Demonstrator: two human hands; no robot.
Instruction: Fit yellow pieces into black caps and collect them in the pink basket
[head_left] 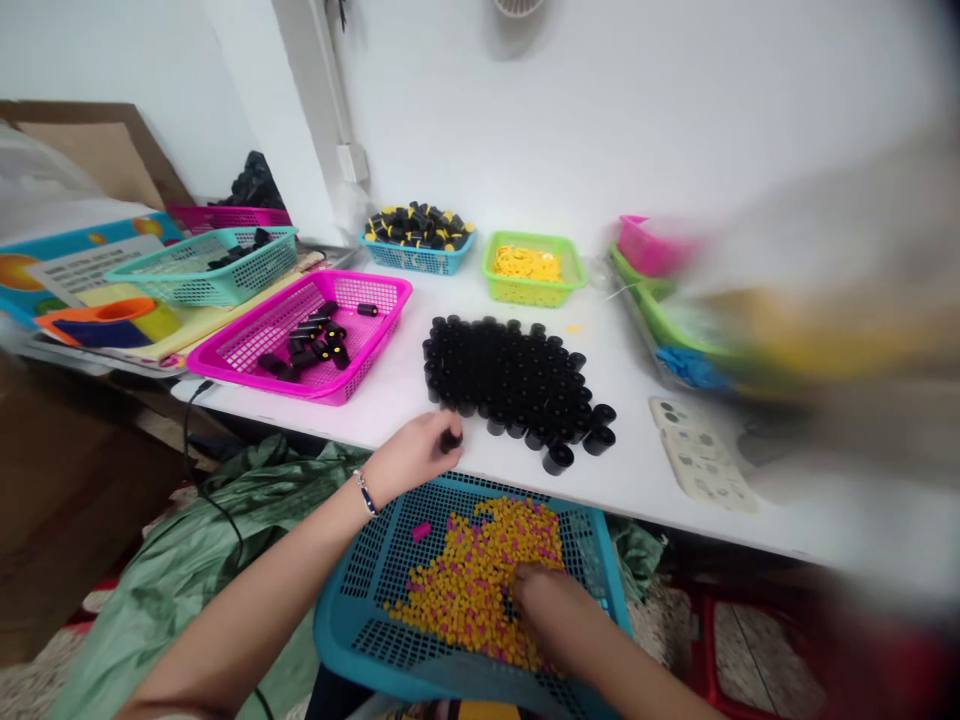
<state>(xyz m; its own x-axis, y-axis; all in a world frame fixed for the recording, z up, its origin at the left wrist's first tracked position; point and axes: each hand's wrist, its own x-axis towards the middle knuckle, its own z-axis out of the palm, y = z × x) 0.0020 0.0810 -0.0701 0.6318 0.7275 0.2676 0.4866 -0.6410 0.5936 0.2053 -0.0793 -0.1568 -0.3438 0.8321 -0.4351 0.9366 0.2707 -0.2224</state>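
Observation:
My left hand (pixel 427 445) is closed around a small black cylinder (pixel 450 440) at the front edge of the white table. Right beside it stands a dense cluster of black cylinders (pixel 502 370), upright and packed together. Below the table edge, a blue mesh basket (pixel 352 580) holds a heap of small yellow and pink pieces (pixel 480 570). One larger magenta cylinder (pixel 421 531) lies apart in it. My right hand (pixel 536 590) reaches into the heap; its fingers are hidden among the pieces and blurred.
On the table (pixel 405 370), a magenta basket (pixel 300 385) holds several black cylinders. Behind are a blue basket (pixel 420 258) of black-and-yellow parts and a green basket (pixel 536 290) of yellow rings. At right lies a phone case (pixel 701 455). A blurred shape covers the far right.

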